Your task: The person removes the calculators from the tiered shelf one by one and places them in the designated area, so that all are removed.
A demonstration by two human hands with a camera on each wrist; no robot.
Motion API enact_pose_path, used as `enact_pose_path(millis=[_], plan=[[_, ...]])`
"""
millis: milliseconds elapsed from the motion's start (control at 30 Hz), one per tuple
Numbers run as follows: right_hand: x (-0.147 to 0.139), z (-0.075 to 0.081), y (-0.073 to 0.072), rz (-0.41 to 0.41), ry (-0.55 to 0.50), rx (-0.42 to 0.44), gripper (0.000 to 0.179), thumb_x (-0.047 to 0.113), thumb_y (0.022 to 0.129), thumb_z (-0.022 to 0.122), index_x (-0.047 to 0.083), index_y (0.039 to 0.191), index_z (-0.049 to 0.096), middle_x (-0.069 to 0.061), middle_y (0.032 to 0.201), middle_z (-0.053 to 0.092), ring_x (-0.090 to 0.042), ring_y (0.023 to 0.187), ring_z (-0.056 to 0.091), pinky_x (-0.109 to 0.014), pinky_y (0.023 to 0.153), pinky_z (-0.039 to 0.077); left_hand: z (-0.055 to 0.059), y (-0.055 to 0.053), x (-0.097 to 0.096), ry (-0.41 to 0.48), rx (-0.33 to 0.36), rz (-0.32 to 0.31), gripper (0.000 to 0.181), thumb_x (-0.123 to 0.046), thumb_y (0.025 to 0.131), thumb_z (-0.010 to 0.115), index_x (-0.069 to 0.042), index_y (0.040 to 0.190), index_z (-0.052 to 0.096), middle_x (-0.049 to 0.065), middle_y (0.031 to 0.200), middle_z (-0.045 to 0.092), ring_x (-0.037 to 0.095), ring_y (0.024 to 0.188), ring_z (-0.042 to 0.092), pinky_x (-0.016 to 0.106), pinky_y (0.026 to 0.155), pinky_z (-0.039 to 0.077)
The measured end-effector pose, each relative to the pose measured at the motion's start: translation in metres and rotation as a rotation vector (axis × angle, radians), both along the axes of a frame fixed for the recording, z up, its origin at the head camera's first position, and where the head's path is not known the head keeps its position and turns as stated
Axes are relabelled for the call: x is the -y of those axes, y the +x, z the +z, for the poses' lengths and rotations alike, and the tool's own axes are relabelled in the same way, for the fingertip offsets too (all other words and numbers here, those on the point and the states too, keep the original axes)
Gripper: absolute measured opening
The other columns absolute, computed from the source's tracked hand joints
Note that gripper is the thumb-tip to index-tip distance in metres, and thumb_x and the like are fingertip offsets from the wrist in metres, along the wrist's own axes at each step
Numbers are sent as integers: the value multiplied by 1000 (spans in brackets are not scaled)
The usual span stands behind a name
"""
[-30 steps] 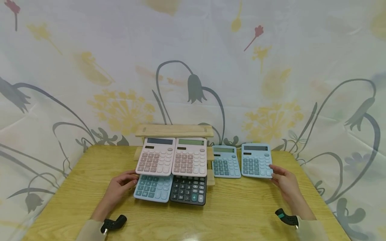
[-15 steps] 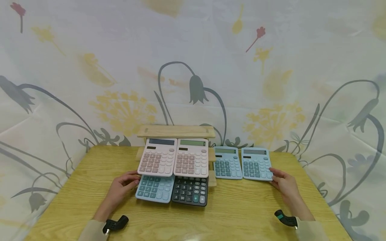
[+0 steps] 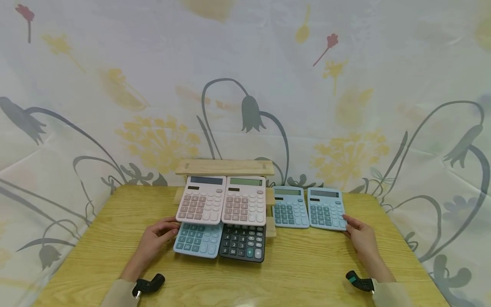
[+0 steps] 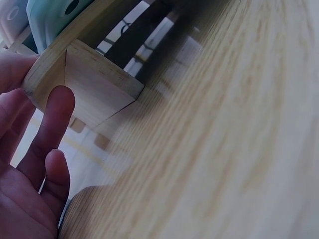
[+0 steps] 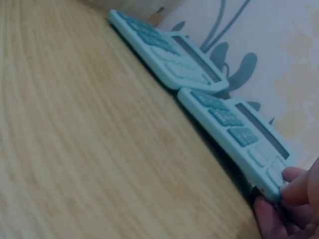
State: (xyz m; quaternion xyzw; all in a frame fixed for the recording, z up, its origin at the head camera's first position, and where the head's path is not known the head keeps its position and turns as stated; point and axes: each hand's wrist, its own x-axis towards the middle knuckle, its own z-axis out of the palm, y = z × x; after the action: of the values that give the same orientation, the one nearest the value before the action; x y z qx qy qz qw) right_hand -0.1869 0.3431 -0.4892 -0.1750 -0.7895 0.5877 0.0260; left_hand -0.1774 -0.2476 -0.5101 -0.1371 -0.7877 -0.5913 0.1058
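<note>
My right hand (image 3: 362, 238) pinches the lower right corner of a light blue calculator (image 3: 326, 209). In the right wrist view that calculator (image 5: 234, 134) leans up at the held corner, its left side meeting a second blue calculator (image 5: 164, 55). My left hand (image 3: 155, 238) is at the left side of a wooden stand (image 3: 224, 167). In the left wrist view its fingers and thumb hold the stand's wooden side piece (image 4: 99, 79). Two pink calculators, one left (image 3: 201, 200) and one right (image 3: 244, 200), lie on the stand's upper level. Below them are a blue calculator (image 3: 197, 241) and a black one (image 3: 242, 243).
All of it stands on a wood-grain table (image 3: 303, 273). A patterned cloth (image 3: 245, 51) with flowers hangs behind the table's back edge. The stand's right side overlaps the nearer free-standing blue calculator (image 3: 289, 207) in the head view.
My right hand has brought its blue calculator left and lower, closing the gap to the blue one beside it. The left hand keeps its place at the stand. The head view has shifted slightly.
</note>
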Motion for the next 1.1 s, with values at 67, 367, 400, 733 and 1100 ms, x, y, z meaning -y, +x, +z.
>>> enact_pose_path(millis=[67, 367, 400, 733, 1100], plan=[[1, -2, 1, -15, 49, -7, 44, 3, 105, 39, -4, 148, 40, -24, 156, 31, -31, 139, 36, -6, 82, 43, 0, 0, 0, 5, 0, -1, 11, 1, 91, 69, 5, 100, 73, -9, 118, 63, -4, 108, 56, 14, 86, 46], [5, -11, 6, -100, 217, -58, 38, 8, 105, 44, -1, 141, 53, -25, 148, 43, -38, 139, 36, -2, 72, 35, -1, 0, -2, 38, 3, -15, 10, 3, 91, 68, 8, 99, 72, -18, 115, 62, -5, 106, 57, 14, 85, 47], [6, -11, 6, -109, 225, -60, 38, 8, 105, 45, -1, 140, 53, -25, 147, 44, -39, 139, 37, -2, 72, 34, -1, 1, -2, 39, 6, -14, 10, 3, 91, 68, 8, 98, 72, -18, 114, 62, -4, 106, 57, 14, 85, 47], [7, -12, 3, -120, 255, -66, 36, 8, 105, 45, -1, 138, 56, -26, 145, 46, -39, 137, 39, -5, 68, 36, -2, -1, -1, 17, -8, -1, 9, 3, 91, 68, 5, 98, 73, -12, 117, 62, -4, 107, 56, 14, 85, 47], [6, -14, 2, -72, 335, -94, 35, 6, 103, 49, -1, 136, 58, -25, 141, 51, -43, 135, 41, -53, 105, 37, -1, -1, -2, 22, -9, 3, 8, 2, 91, 68, 6, 97, 72, -17, 114, 62, -4, 106, 57, 14, 84, 47]])
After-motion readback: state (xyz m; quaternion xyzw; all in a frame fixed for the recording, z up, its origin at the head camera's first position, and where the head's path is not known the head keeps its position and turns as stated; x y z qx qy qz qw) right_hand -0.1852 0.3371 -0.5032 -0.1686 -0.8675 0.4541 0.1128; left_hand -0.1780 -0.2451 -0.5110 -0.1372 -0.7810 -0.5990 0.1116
